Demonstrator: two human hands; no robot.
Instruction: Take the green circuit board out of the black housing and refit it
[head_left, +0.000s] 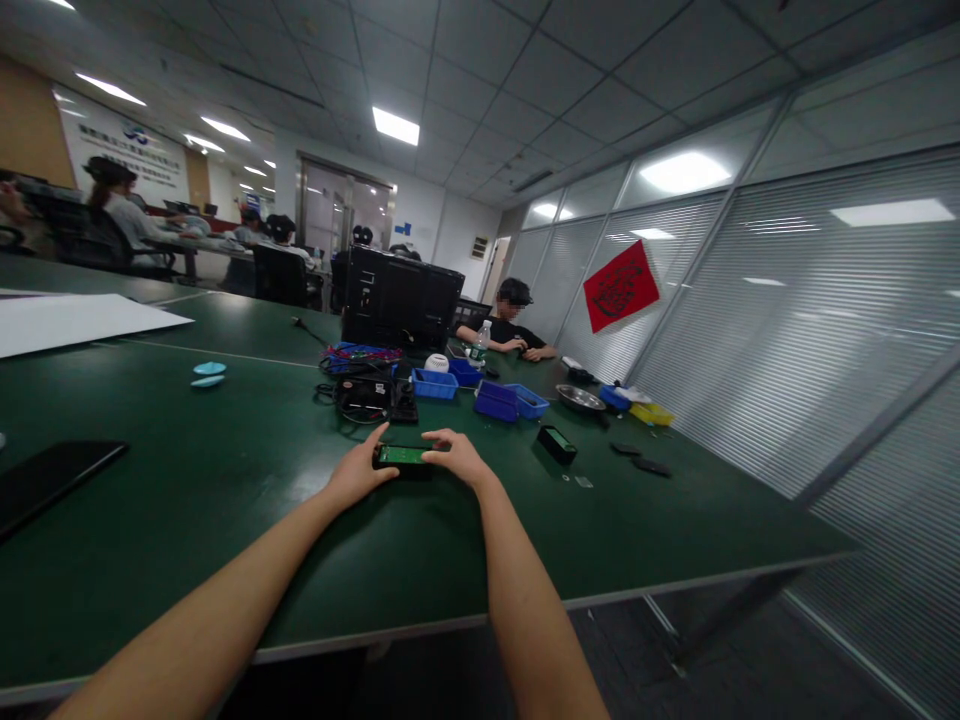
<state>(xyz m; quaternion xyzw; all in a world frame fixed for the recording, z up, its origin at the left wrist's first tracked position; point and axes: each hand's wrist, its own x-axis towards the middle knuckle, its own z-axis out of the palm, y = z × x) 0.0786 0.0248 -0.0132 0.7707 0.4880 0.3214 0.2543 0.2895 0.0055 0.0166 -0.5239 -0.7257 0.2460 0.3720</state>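
Note:
A small black case with a green circuit board inside (401, 457) lies on the green table (225, 500). My left hand (358, 470) grips its left end with thumb and fingers. On the other end my right hand (459, 456) pinches it, fingers curled over the top edge. Both forearms reach out from the near table edge. A second black case with a green board (556, 443) lies to the right, apart from my hands.
Blue bins (435, 384) (496, 400), a tangle of cables and a black box (367, 395), a metal bowl (580, 399), a yellow tray (652, 412) and a black monitor back (400, 298) stand beyond. A dark tablet (49, 475) lies left. A person sits at the far end.

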